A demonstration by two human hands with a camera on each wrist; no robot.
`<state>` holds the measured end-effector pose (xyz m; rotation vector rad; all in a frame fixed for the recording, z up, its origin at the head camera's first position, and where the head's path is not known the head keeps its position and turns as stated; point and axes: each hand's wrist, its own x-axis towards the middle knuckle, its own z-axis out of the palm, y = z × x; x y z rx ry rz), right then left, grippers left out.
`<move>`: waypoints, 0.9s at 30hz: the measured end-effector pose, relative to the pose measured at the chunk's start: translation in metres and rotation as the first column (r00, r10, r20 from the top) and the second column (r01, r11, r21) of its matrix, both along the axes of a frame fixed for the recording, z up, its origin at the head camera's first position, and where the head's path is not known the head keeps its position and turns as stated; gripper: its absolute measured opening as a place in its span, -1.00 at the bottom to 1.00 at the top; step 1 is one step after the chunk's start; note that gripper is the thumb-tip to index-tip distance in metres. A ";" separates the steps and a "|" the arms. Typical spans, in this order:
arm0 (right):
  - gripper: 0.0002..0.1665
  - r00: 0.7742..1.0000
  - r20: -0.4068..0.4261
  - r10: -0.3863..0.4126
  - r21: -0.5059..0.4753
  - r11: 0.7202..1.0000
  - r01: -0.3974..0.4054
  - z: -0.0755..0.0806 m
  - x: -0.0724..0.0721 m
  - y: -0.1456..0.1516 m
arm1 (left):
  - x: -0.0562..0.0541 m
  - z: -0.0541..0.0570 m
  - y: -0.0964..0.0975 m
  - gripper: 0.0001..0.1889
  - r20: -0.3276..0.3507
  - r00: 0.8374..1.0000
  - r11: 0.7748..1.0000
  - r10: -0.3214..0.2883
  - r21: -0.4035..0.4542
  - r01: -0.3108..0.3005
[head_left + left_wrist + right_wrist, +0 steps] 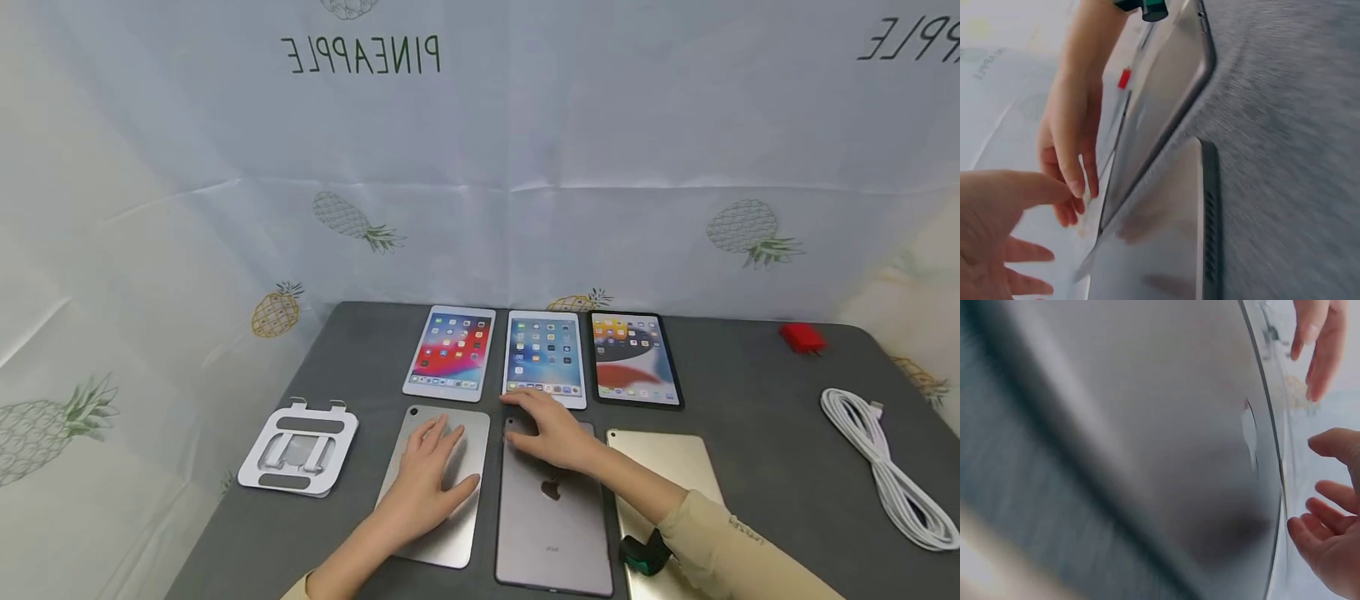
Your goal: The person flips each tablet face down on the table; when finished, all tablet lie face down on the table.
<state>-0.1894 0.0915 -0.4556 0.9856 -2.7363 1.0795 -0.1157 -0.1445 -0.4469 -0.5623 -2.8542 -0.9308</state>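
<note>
My left hand [427, 492] is over a silver tablet [459, 542] lying back up, its fingers spread and holding nothing. Over the top end of a dark grey iPad [555, 542], also back up, hovers my right hand [551, 435], fingers loosely bent around empty air. The left wrist view has a gap between the left thumb [1035, 187] and the silver tablet's back [1160, 250]. In the right wrist view, the right fingers [1329, 519] stand apart from the grey iPad's back [1179, 425]. A gold tablet [667, 454] lies partly hidden under the right forearm.
Three tablets with lit screens line the back: one red-blue [452, 354], one blue [543, 354], one black-framed [634, 358]. A white folding stand [300, 450] lies left. At right are a red charger plug [802, 337] and a coiled white cable [888, 475].
</note>
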 end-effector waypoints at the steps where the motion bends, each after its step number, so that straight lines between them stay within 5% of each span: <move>1: -0.38 1.000 -0.011 -0.015 -0.006 1.000 0.015 0.001 0.000 0.005 | -0.003 0.001 0.003 -0.36 0.002 1.000 0.999 -0.024 0.031 0.023; 14: -0.39 0.970 0.110 -0.215 -0.056 0.973 0.222 0.005 0.004 0.070 | -0.036 0.004 0.058 -0.48 -0.004 0.977 0.949 -0.213 0.236 0.208; 22: -0.39 0.924 0.179 -0.337 -0.056 0.935 0.351 0.008 0.012 0.107 | -0.051 0.001 0.102 -0.51 0.144 0.959 0.883 -0.245 0.441 0.159; 27: -0.34 0.869 0.260 -0.421 -0.058 0.892 0.449 0.009 0.020 0.131 | -0.059 -0.002 0.129 -0.50 0.215 0.946 0.842 -0.244 0.530 0.097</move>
